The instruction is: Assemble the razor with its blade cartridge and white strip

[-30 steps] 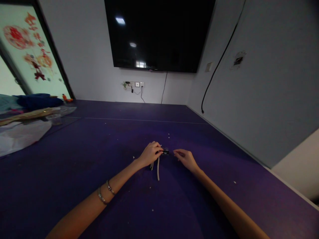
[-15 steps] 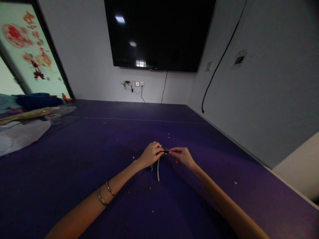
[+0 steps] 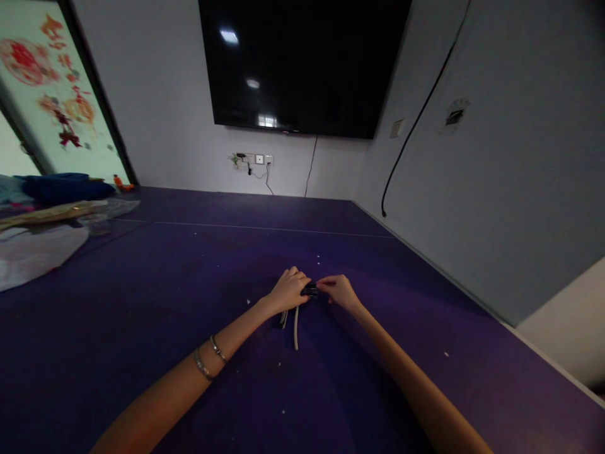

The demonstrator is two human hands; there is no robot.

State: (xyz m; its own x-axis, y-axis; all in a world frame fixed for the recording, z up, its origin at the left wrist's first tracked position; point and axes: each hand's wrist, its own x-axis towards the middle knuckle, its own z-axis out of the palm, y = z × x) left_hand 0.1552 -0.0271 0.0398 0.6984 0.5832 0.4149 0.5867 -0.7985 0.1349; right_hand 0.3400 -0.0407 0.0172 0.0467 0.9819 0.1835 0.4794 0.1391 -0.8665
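My left hand [image 3: 288, 292] is closed round the left part of a small black object [image 3: 311, 291], thumb below and fingers above. Its exact kind is too small and dark to make out. From the right, my right hand [image 3: 341, 291] pinches at the object's right end with thumb and fingertips. Below my left hand a pale, thin cord-like strip [image 3: 296, 331] lies on the purple surface [image 3: 227, 353]. Beside it, a shorter dark-and-pale piece [image 3: 283, 319] sticks out from under the hand, its upper end hidden.
At the far left lie a blue cloth [image 3: 70, 188], a white plastic bag [image 3: 42, 252] and a small orange item [image 3: 121, 183]. A black cable [image 3: 416, 126] hangs down the right wall. The television [image 3: 307, 63] is on the wall ahead. Small white scraps dot the surface.
The view has shifted slightly. More of the black object shows between my hands, and my left fingers sit wider around it. My right hand has moved slightly left and up.
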